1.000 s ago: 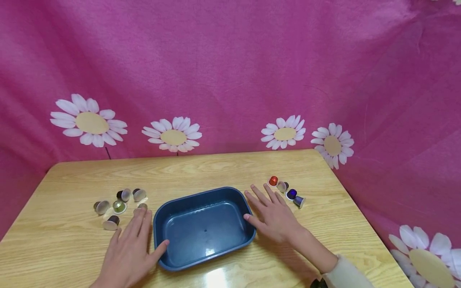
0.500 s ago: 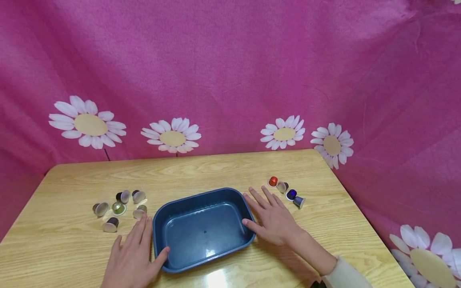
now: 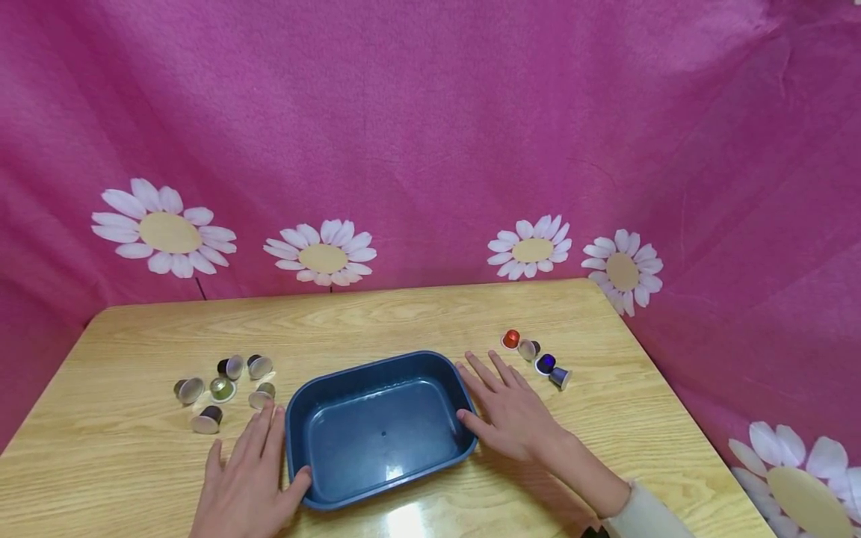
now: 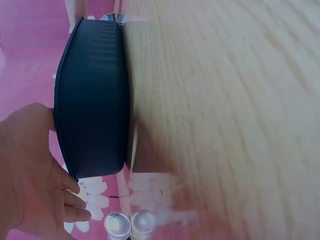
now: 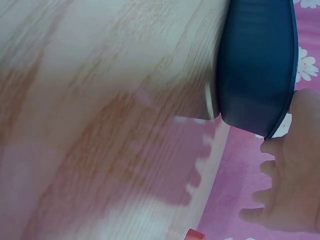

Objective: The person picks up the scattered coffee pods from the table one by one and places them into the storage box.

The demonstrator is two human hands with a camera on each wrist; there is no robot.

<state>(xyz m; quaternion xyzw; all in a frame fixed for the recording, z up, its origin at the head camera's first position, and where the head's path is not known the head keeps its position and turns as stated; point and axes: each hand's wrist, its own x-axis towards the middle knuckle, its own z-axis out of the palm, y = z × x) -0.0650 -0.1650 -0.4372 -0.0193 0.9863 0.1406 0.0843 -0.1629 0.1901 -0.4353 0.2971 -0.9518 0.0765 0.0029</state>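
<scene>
A dark blue rectangular plastic tub [image 3: 383, 437] stands on the wooden table in the head view, with nothing inside. At its left end is my left hand [image 3: 245, 474], fingers straight along the outside and thumb over the rim. My right hand [image 3: 513, 417] lies at the right end, its fingers spread and its thumb at the rim. In the left wrist view, the left thumb meets the rim of the tub [image 4: 92, 100]. The right wrist view has the right hand [image 5: 295, 175] at the other end. A coffee capsule [image 3: 263, 395] lies just beyond my left fingertips.
Several coffee capsules lie left of the tub, including a green one [image 3: 222, 388] and a dark one [image 3: 208, 420]. On the right are a red capsule [image 3: 511, 338], a blue capsule [image 3: 546, 363] and others. A pink flowered cloth [image 3: 424, 149] hangs behind the table [image 3: 403, 314].
My left hand has drawn back slightly toward me, uncovering the capsule at its fingertips. The right hand has shifted a little nearer. The tub has barely moved.
</scene>
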